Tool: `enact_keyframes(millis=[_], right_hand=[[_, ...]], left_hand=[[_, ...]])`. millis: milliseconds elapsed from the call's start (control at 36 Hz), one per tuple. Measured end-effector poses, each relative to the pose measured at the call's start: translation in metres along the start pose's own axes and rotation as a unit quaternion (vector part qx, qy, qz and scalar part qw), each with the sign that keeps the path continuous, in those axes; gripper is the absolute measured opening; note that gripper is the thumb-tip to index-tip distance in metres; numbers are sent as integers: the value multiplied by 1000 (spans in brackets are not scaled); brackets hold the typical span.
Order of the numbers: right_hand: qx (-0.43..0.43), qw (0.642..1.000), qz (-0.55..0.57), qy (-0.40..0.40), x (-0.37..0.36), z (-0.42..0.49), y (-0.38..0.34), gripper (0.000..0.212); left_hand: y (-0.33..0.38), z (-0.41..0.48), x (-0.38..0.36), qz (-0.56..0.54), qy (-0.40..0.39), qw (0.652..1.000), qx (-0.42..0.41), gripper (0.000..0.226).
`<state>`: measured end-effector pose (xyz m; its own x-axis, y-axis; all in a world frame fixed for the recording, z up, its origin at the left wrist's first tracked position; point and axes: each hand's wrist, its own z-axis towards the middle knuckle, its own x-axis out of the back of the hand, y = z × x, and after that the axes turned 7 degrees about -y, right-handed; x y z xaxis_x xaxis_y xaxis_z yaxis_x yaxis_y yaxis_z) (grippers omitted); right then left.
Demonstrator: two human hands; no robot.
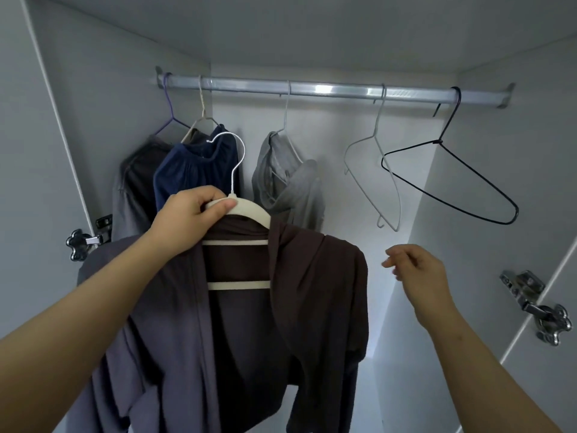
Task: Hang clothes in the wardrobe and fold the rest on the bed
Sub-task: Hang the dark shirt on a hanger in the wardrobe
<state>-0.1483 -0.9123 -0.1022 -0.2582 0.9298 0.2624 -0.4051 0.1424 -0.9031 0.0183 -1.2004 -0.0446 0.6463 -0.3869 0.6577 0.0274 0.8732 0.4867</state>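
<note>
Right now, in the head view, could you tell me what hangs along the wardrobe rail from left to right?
By their hooks: purple hanger → beige hanger → white hanger carrying a light grey garment → empty pale grey hanger → empty black hanger.

Your dark brown cardigan (312, 276) drapes open-fronted over a cream hanger (246, 210), gripped at its top by your left hand (187, 217), its hook below the wardrobe rail (327, 89). Far left hang a charcoal garment (134, 182), a navy garment (187, 173) and a grey garment (287, 182).
</note>
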Motion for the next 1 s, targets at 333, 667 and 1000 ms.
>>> enact_keyframes(millis=[333, 667, 1000], right_hand=[[-44, 997, -30, -59, -10, -5, 10, 18], [-158, 982, -45, 93, 7, 2, 29, 7], [232, 902, -351, -97, -32, -8, -37, 59]], left_hand=[[-3, -3, 6, 20, 20, 1000, 12, 22], [-1, -1, 0, -46, 94, 994, 18, 22], [29, 6, -41, -65, 8, 998, -5, 24]])
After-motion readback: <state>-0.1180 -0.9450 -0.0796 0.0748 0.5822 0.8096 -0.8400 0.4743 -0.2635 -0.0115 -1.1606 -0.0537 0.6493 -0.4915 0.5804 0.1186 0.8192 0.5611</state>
